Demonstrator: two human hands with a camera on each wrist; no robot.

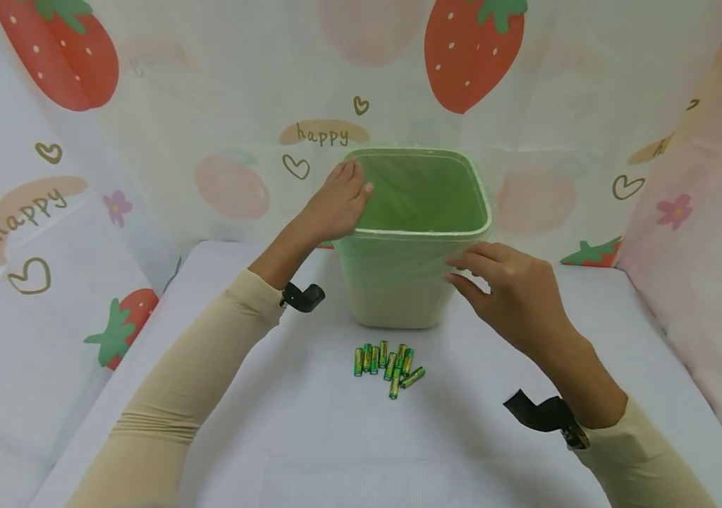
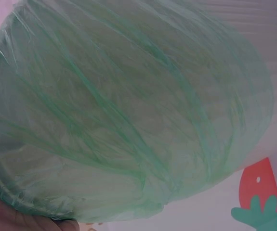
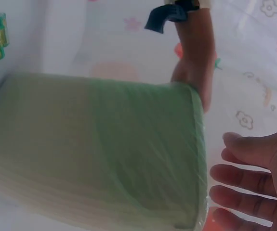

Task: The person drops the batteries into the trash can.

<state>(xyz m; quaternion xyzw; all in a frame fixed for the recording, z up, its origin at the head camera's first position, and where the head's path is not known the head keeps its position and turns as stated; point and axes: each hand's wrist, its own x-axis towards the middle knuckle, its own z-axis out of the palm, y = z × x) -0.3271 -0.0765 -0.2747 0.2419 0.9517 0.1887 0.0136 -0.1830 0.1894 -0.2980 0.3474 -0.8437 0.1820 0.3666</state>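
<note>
Your desk, draped in white cloth, carries a bin lined with a thin green bag folded over its rim. Your left hand lies on the bin's far left rim corner, fingers laid over the liner; whether they pinch the film is hard to tell from here. Your right hand hovers just beside the bin's right wall, fingers loosely spread, holding nothing. In front of the bin lies a cluster of green batteries. The liner looks flimsy: a hard tug at the rim could tear it or slip it off, and a nudge could tip the light bin onto the batteries.
</note>
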